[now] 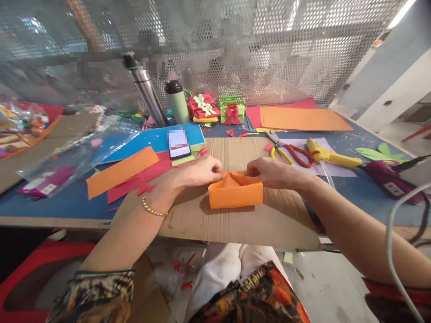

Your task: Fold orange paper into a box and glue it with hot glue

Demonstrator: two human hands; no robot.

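An orange folded-paper box (235, 196) stands upright on a sheet of brown cardboard (188, 220), its long side facing me. At its far left corner my left hand (204, 171) is closed, with fingertips pinching the paper. My right hand (266, 171) grips the far right corner in the same way, fingers curled in. Between the two hands the far wall folds inward to a peak inside the box. Both sets of fingertips are partly hidden behind the paper.
Red-handled scissors (296, 152) and a yellow glue gun (332, 158) lie to the right. A phone (178, 146), orange strip (123, 172) and red paper scraps are on the left. Behind stand a green tumbler (177, 105), steel flask (148, 92) and small paper bags (232, 112).
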